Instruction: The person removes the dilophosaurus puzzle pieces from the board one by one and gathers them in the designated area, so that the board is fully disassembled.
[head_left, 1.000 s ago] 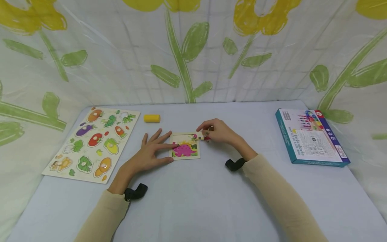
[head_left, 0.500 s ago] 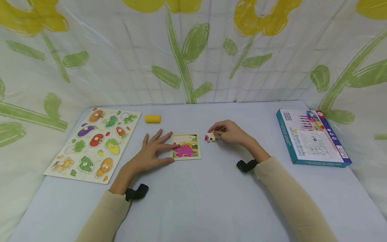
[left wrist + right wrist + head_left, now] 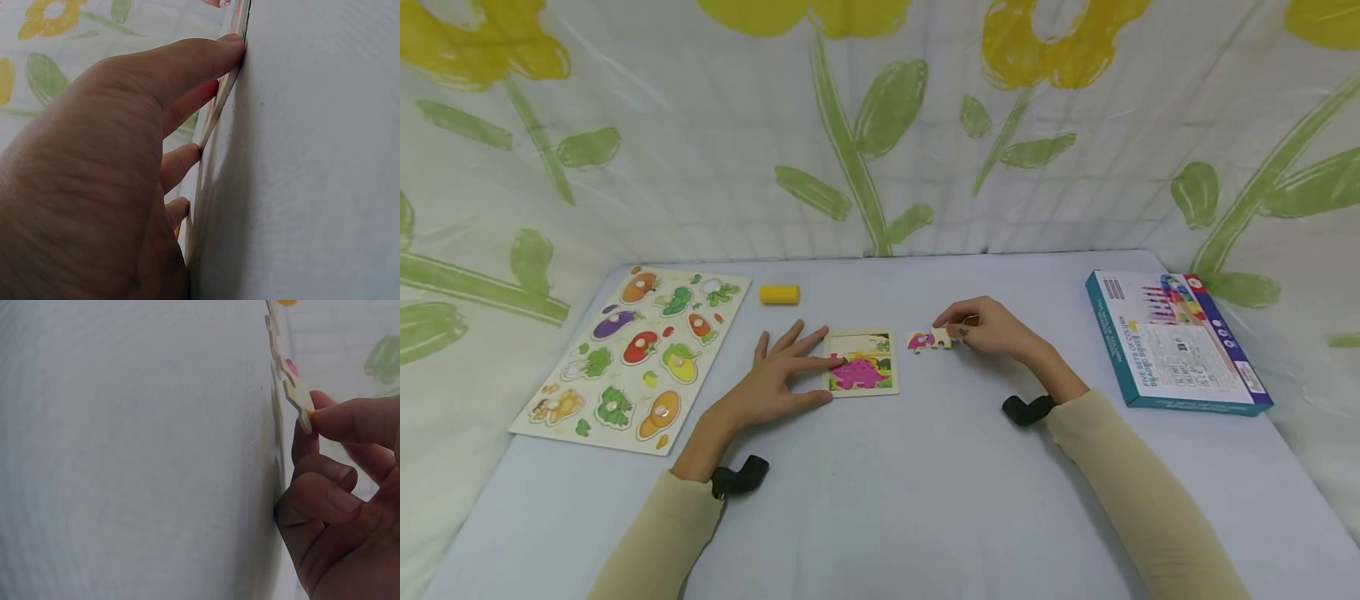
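My left hand (image 3: pixel 771 379) lies with spread, straight fingers on the left side of a small framed jigsaw puzzle (image 3: pixel 859 377) with a pink dinosaur picture. In the left wrist view, its thumb and fingertips touch the edge of the puzzle frame (image 3: pixel 219 106). To the right of the frame, my right hand (image 3: pixel 992 327) pinches a pale puzzle piece (image 3: pixel 300 403) between thumb and index finger, tilted just above the table. A pink-and-white puzzle piece (image 3: pixel 917 341) sits close to its left side; whether the two touch, I cannot tell.
A vegetable peg-puzzle board (image 3: pixel 647 354) lies at the left. Behind the left hand is a yellow cylinder (image 3: pixel 779 294). A teal-edged flat box (image 3: pixel 1176 342) lies at the right. A flower-printed curtain (image 3: pixel 737 125) borders the white table (image 3: pixel 880 500) at the back.
My right hand has moved right, away from the puzzle frame, with a puzzle piece in its fingers. A pink piece now shows beside the frame. The left hand has stayed in place.
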Available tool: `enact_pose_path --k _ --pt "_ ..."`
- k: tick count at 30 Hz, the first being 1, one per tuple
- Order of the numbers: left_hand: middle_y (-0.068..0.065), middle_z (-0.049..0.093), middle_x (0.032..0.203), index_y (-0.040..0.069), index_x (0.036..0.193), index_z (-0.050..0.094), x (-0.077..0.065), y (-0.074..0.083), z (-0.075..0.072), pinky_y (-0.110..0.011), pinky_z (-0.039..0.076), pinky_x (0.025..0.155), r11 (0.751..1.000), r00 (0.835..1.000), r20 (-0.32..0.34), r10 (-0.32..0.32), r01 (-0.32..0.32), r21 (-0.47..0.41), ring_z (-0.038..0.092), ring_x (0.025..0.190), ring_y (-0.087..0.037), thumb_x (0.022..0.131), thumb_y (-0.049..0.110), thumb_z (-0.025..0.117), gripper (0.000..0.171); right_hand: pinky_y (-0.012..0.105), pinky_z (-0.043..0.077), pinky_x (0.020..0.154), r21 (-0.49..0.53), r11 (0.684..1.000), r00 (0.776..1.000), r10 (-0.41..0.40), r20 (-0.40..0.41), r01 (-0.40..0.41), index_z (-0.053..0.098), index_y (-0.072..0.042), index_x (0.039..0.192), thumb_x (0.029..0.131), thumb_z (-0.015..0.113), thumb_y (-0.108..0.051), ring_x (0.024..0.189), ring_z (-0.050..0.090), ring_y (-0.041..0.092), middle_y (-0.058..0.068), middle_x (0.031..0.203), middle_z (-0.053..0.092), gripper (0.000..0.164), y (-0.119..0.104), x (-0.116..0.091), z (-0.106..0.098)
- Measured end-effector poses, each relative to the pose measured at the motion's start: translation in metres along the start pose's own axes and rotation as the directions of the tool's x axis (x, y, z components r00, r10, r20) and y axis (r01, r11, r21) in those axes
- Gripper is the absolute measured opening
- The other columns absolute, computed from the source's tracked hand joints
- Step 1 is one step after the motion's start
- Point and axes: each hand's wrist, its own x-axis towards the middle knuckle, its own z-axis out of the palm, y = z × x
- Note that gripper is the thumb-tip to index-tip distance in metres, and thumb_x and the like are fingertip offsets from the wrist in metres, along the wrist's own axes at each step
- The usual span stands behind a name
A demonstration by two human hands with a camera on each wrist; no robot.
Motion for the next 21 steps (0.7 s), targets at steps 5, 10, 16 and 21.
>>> enact_pose_path --k 5,10,16,21 --pt "0.0 0.031 0.176 0.034 0.142 0.069 0.0 -0.0002 0.0004 -0.076 -0.015 0.125 1.0 1.0 -0.002 0.002 -0.002 0.002 0.004 0.168 -0.039 0.092 0.044 0.078 0.051 0.035 0.056 0.093 -0.008 1.0 1.0 0.012 0.004 -0.012 0.08 -0.014 0.118 0.102 0.058 -0.007 0.105 0.069 0.022 0.009 0.124 0.078 0.028 0.0031 0.0002 0.0005" --pt "0.0 0.03 0.177 0.033 0.142 0.069 0.0001 0.0005 0.0002 -0.076 -0.015 0.125 1.0 1.0 0.003 0.0 0.0 0.0 0.003 0.169 -0.039 0.093 0.044 0.078 0.051 0.036 0.057 0.092 -0.031 0.999 1.0 0.026 -0.001 -0.026 0.079 -0.013 0.12 0.103 0.059 -0.007 0.106 0.07 0.023 0.01 0.125 0.078 0.027 0.0047 0.0002 0.0006" --pt "0.0 0.031 0.177 0.034 0.142 0.069 0.0003 0.0005 -0.0003 -0.075 -0.015 0.125 1.0 1.0 0.006 -0.007 0.007 0.005 0.003 0.169 -0.038 0.093 0.045 0.078 0.051 0.032 0.052 0.079 -0.049 0.998 0.999 0.047 0.002 -0.047 0.079 -0.015 0.119 0.102 0.06 -0.007 0.093 0.066 0.022 0.009 0.12 0.077 0.026 0.0018 -0.0003 0.0001" --pt "0.001 0.03 0.177 0.035 0.142 0.068 -0.0002 -0.0002 0.0 -0.075 -0.015 0.125 1.0 1.0 0.006 -0.01 0.01 0.004 0.003 0.169 -0.037 0.093 0.045 0.078 0.052 0.031 0.049 0.074 -0.058 0.998 0.999 0.04 -0.003 -0.041 0.079 -0.014 0.118 0.102 0.06 -0.006 0.085 0.062 0.02 0.009 0.114 0.076 0.026 0.0016 0.0004 0.0014"
